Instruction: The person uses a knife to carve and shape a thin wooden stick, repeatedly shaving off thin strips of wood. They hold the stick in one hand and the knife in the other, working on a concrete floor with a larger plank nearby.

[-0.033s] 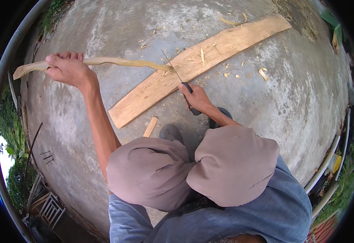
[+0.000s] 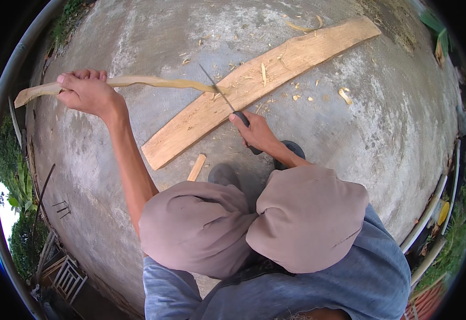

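Pale, freshly cut wood marks everything you work on here. Nearest you, your right hand (image 2: 257, 133) is clenched on the dark handle of a knife (image 2: 227, 101), whose thin blade runs up and left to meet the stick. The stick (image 2: 153, 82), a slender, wavy, peeled strip, lies with its long axis left to right; its right end rests on the plank (image 2: 275, 74), touching the blade. Your left hand (image 2: 86, 90), farther left, grasps the stick near its left end. Shavings (image 2: 302, 96) lie scattered on the concrete floor (image 2: 377, 138) beyond.
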`<action>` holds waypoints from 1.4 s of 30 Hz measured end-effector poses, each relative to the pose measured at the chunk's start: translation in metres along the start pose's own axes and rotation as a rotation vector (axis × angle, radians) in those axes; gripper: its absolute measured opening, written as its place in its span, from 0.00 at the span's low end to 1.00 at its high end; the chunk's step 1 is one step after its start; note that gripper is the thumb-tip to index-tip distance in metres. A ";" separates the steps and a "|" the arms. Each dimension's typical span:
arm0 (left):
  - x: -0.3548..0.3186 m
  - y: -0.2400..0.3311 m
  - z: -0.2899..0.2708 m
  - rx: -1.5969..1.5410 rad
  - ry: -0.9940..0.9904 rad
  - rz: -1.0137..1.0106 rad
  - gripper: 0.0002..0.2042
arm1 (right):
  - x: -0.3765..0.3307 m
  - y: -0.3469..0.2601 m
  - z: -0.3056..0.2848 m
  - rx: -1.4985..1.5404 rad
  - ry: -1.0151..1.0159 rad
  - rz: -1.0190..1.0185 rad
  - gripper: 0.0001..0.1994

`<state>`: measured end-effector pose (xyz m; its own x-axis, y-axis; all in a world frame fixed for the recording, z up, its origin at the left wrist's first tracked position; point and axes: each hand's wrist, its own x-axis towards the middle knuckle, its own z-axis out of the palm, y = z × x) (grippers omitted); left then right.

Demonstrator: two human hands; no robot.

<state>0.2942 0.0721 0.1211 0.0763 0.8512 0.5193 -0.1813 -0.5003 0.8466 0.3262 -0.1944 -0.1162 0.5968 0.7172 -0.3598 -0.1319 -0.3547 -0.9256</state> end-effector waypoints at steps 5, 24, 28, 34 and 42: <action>0.001 -0.001 -0.006 -0.010 0.001 -0.050 0.15 | 0.005 0.019 -0.002 0.167 0.007 0.170 0.28; -0.125 -0.186 -0.140 -0.810 0.722 -1.314 0.36 | 0.038 -0.126 -0.023 0.678 0.007 -0.175 0.27; -0.141 -0.110 -0.081 -0.628 0.070 -1.583 0.35 | 0.059 -0.178 -0.070 0.445 0.099 -0.438 0.24; -0.108 -0.088 -0.131 -0.061 -0.901 -1.446 0.33 | 0.074 -0.227 -0.119 0.357 -0.005 -0.513 0.16; -0.178 -0.117 -0.145 0.664 -0.920 -0.382 0.23 | 0.110 -0.162 -0.173 0.354 0.170 -0.301 0.21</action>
<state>0.1594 0.0026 -0.0873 0.7372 0.6650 -0.1199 0.5268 -0.4545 0.7183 0.5504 -0.1621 0.0143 0.7664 0.6381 -0.0738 -0.1771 0.0996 -0.9791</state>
